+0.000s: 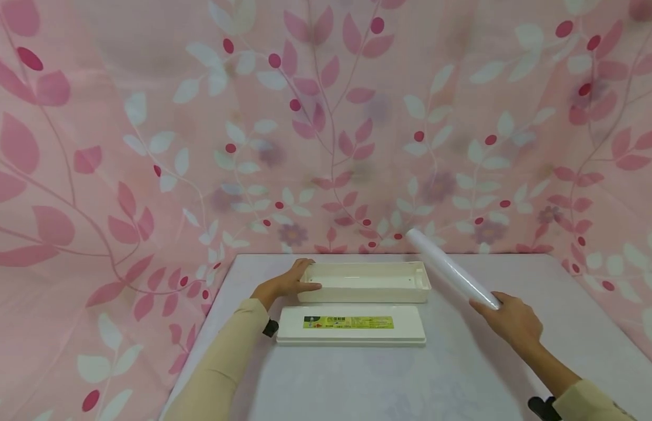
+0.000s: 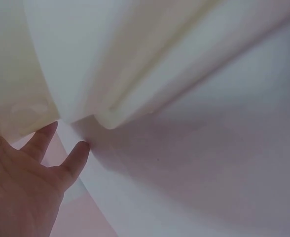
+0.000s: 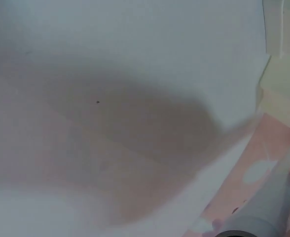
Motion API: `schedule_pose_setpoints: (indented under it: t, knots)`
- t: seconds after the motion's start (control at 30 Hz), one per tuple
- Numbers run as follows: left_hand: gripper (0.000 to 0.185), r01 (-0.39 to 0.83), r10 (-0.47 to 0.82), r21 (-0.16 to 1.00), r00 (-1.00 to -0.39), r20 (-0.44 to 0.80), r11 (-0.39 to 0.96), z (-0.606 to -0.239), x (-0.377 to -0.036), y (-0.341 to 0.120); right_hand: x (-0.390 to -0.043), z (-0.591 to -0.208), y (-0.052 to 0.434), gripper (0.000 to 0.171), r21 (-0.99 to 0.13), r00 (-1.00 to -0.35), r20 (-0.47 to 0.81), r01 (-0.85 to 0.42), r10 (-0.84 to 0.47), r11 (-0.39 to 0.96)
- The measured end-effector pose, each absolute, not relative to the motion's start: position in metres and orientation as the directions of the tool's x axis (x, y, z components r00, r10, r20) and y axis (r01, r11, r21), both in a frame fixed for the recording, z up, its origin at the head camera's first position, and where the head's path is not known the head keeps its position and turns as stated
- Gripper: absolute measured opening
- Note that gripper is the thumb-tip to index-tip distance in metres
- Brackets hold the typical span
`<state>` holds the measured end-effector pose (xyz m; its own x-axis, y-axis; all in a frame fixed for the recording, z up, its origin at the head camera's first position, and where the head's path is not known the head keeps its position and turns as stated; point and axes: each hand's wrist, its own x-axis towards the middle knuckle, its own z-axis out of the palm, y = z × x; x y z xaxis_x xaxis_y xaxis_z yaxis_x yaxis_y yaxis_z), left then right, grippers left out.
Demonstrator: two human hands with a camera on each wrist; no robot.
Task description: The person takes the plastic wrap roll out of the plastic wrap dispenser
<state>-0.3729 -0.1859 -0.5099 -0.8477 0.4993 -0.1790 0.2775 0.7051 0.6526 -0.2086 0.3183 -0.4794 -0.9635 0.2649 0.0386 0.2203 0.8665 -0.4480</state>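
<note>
A long white open plastic box stands near the table's far edge, its inside showing no contents. At its left end my left hand holds it, thumb along the front wall and fingers at the back corner. Just in front of the box lies its white lid, with a yellow-green label. My right hand grips the near end of a roll of cling film, which slants up and left above the table, apart from the box. The right wrist view catches the roll and a fingertip at its right edge.
A pale cloth covers the table. Behind and to both sides hangs a pink curtain with leaf patterns, meeting the table's far edge. The roll's far end reaches near this curtain.
</note>
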Motion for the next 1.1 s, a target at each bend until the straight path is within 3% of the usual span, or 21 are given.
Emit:
schedule_pose_setpoints:
  t: [0.4,1.1]
  knots:
    - [0.096,0.249,0.505,0.691,-0.841,-0.193,0.678,-0.511,-0.369,-0.183,-0.195,-0.490,0.321,0.085,-0.489,-0.947,-0.045,0.297,0.317,0.820]
    - [0.094,0.239,0.477,0.640,-0.849,-0.227,0.730,-0.508,-0.374,-0.184,-0.192,-0.497,0.319,0.090,-0.537,-0.934,-0.083,0.336,0.347,0.774]
